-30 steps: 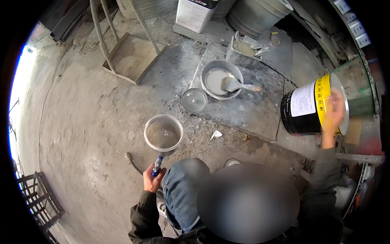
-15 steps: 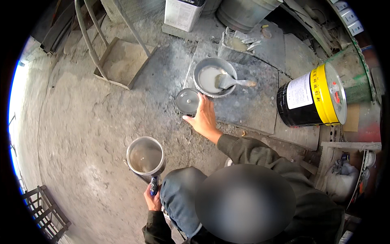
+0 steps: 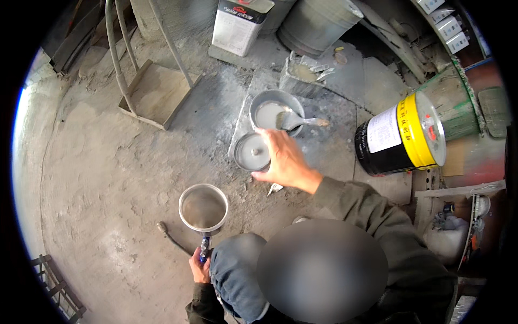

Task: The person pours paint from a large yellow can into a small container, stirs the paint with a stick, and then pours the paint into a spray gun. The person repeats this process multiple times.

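Observation:
In my left hand, closed beside my knee, is the blue handle of what looks like a spray gun. Its round, open-topped cup faces up, and the grey inside shows. My right hand grips a round grey lid with a small centre knob, thumb and fingers at its edge. Just beyond the lid stands a metal bowl of pale grey liquid. A wide brush rests in the bowl, its handle over the right rim.
To the right stands a black and yellow drum. Behind the bowl are a tub of tools, a white can and a metal barrel. A scoop-like tray with long handles lies far left; a hose lies near the cup.
My right hand has brought the lid nearer to me, away from the bowl's side, and the lid looks raised. The left hand still holds the spray gun; the view has shifted slightly.

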The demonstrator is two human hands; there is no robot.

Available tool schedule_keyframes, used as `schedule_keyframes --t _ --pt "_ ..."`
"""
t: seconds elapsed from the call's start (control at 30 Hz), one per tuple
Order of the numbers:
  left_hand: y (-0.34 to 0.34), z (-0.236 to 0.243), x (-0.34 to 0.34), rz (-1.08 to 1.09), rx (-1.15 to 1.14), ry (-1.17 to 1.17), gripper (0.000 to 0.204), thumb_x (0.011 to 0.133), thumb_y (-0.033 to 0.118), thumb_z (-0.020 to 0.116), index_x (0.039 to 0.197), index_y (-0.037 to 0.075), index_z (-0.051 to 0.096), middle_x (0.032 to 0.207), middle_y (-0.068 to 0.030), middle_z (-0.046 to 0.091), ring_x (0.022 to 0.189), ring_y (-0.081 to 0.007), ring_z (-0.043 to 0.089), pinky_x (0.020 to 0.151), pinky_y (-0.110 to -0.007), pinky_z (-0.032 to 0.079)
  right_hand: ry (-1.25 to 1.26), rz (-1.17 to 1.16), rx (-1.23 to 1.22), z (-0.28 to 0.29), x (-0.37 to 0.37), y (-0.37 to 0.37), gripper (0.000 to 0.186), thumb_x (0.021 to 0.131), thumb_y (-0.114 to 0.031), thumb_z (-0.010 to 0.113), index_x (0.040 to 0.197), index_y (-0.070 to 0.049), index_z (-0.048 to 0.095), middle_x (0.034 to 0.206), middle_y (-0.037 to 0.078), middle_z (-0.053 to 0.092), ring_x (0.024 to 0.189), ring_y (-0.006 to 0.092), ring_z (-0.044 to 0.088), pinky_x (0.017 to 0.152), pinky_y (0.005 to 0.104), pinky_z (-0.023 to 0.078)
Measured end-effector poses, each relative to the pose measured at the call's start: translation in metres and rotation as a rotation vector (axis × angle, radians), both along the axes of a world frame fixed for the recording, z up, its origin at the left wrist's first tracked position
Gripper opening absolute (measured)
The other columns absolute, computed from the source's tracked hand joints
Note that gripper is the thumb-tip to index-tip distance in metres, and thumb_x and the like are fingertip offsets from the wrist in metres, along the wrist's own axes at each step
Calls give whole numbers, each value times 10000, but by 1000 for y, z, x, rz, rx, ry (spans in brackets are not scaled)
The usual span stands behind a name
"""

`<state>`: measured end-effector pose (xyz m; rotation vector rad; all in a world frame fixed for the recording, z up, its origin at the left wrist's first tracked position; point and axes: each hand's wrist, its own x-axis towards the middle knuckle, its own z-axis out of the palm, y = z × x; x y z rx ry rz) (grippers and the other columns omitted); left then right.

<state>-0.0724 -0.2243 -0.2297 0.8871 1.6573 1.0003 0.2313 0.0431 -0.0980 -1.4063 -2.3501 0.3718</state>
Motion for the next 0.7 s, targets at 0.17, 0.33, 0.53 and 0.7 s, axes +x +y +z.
schedule_keyframes --t 0.17,0.33,0.53,0.7 --pt "28 -2 9 -65 12 7 196 801 102 681 832 -44 553 636 -58 467 645 -103 413 579 -295 415 -201 66 118 87 27 57 966 609 -340 848 1392 -50 363 1208 163 510 1151 327 496 1003 464 403" --pt "62 6 25 -222 80 175 324 810 220 728 762 -17 512 588 -125 398 586 -136 368 543 -344 397 -882 96 47 109 54 101 992 506 -323 893 1372 -85 472 1194 138 552 1170 299 511 985 492 415" --pt "95 22 34 -292 41 306 360 829 301 720 751 -1 541 615 -211 509 527 -336 482 543 -410 427 -900 260 -89 110 57 89 953 496 -334 886 1355 -182 503 1185 94 565 1149 281 523 928 460 433" --pt "114 26 43 -371 15 425 336 821 343 724 836 29 604 692 -226 607 675 -425 620 597 -465 475 -513 536 15 135 26 46 954 524 -275 848 1389 -209 451 1227 105 537 1180 294 505 963 441 411"
